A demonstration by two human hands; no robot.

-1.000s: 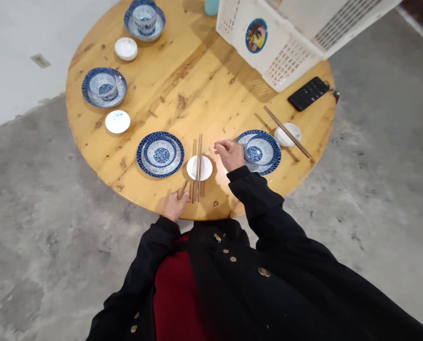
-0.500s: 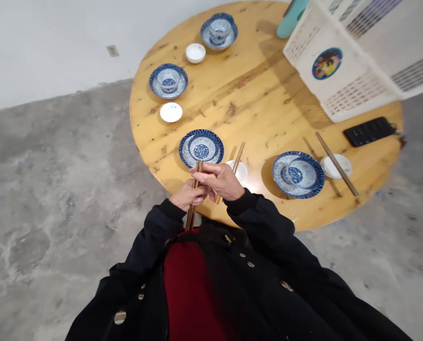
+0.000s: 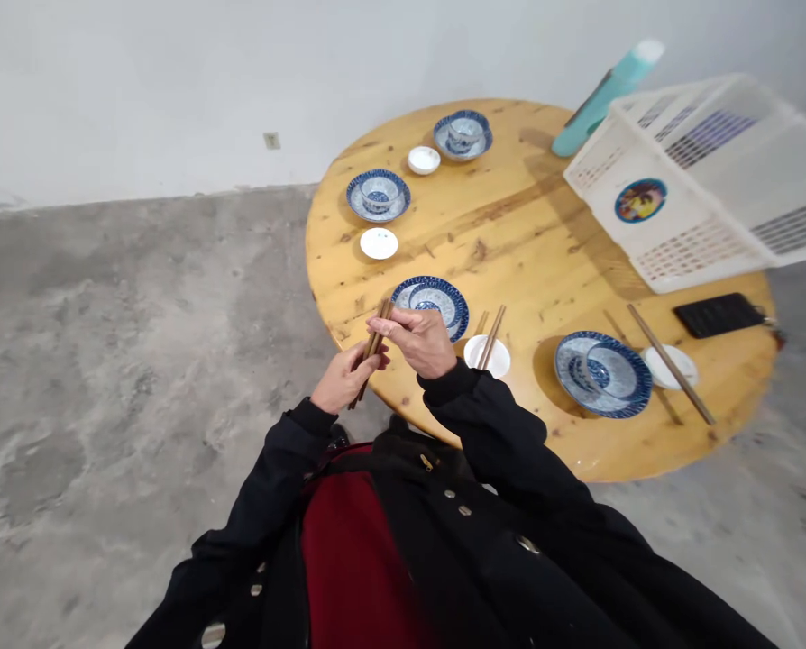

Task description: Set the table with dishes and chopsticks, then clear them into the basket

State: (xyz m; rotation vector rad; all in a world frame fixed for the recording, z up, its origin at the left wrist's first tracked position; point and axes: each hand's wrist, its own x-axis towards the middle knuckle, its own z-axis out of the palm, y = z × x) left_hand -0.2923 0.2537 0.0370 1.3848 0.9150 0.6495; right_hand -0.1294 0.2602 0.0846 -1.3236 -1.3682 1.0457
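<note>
Wooden chopsticks (image 3: 374,345) sit clamped in the left hand (image 3: 344,379), with the right hand (image 3: 416,342) close against them, hands together, best kept evenly aligned above the desk (image 3: 544,216) edge

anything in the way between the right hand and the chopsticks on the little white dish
Nothing visible stands in the way. The right hand is beside the chopsticks on the little white dish, and the blue-patterned plate lies farther across the table, not between them.
</note>
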